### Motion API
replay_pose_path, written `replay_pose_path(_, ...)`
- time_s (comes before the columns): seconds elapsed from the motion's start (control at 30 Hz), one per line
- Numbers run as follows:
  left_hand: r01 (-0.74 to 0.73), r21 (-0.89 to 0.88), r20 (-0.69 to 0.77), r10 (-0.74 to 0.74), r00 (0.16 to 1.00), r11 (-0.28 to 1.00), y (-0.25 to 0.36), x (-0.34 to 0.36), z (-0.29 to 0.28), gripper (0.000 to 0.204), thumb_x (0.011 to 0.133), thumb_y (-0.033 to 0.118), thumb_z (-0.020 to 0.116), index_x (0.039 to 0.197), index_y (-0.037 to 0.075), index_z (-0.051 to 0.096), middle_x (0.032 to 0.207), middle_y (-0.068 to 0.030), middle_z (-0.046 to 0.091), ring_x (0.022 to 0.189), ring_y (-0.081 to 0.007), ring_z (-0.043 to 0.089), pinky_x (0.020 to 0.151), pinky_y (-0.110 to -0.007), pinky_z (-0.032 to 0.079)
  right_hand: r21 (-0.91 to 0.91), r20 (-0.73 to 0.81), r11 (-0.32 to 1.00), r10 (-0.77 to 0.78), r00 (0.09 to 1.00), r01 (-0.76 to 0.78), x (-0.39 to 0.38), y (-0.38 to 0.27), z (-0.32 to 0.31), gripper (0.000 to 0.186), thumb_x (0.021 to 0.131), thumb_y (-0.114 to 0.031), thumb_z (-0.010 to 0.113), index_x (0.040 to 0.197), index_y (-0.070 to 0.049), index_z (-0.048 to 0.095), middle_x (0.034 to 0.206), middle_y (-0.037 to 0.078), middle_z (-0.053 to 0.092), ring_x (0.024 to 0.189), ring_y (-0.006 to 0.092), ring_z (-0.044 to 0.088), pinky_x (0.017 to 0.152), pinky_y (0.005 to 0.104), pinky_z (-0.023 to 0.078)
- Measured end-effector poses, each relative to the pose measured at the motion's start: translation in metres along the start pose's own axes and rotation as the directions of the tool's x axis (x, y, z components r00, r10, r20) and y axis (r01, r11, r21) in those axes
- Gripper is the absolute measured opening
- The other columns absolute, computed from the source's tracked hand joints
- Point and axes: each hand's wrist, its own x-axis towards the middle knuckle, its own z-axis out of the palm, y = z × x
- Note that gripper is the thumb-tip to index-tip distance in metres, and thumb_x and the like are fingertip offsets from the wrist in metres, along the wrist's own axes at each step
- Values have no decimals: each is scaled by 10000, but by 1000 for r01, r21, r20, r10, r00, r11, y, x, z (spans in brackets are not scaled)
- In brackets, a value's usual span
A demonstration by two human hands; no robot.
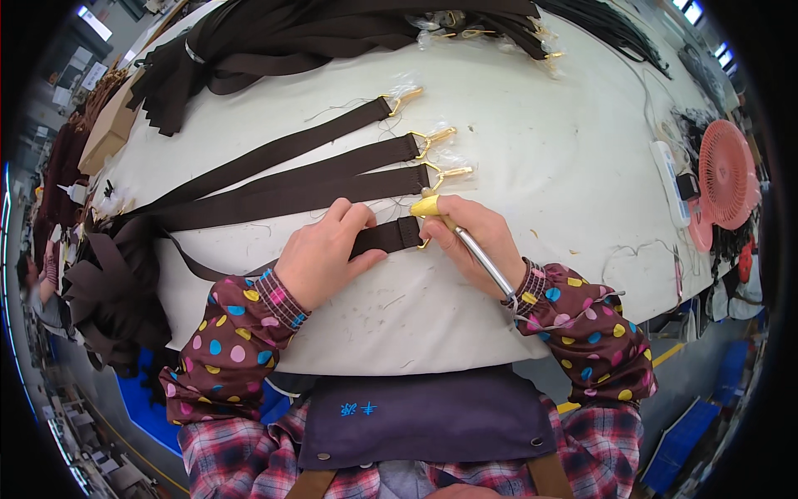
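My left hand [317, 256] pinches a dark brown webbing strap [389, 237] near its folded, stitched end, thumb below and fingers above. At that end sits a gold metal ring, partly hidden by my right fingers. My right hand [486, 237] grips a silver pen-shaped tool [480, 256] with yellow wrapping near its tip and a thin cord at its rear. The yellow part is just above the strap's end; whether it touches is unclear. Farther off lie several similar straps [332, 190] with gold snap hooks [453, 173] in clear plastic film, loose threads trailing from them.
A thick bundle of brown straps [274, 46] lies across the table's far side. More strap is heaped [116, 287] over the left edge beside a cardboard box [112, 125]. At the right are a pink fan [727, 175], a white power strip [670, 183] and loose cords.
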Motion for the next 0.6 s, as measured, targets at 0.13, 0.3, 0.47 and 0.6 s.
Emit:
replay_pose_path(0.13,-91,-234,16,97,995,968,7,7,1,303,819,135,717,1052,80,531,943,-99,544,787,-268,641,676,-361,533,244,19,965,93,995,-95,-2,4,3,196,955,-147,600,1054,22,601,825,65,616,760,146,578,689,262,458)
replay_pose_path(0.3,-118,-344,76,153,985,931,-6,16,4,201,818,62,708,957,42,564,851,-49,523,642,-117,527,579,-272,459,396,-42,917,63,997,-41,1,7,2,168,932,-163,635,924,0,598,770,33,575,694,128,513,624,263,423)
replay_pose_path(0.47,84,-476,193,10,981,876,0,18,-4,127,868,86,665,916,35,559,791,-62,560,661,-137,582,572,-285,513,471,29,849,256,966,-240,-2,5,12,177,890,-122,659,899,-5,528,779,46,593,643,104,556,577,250,441)
replay_pose_path(0.6,198,-649,243,-47,969,735,-1,17,4,131,916,109,625,919,14,534,776,-42,567,644,-78,574,494,-235,519,413,100,863,274,957,-290,-3,5,8,169,913,-44,619,928,-30,451,843,37,570,785,82,588,675,226,459)
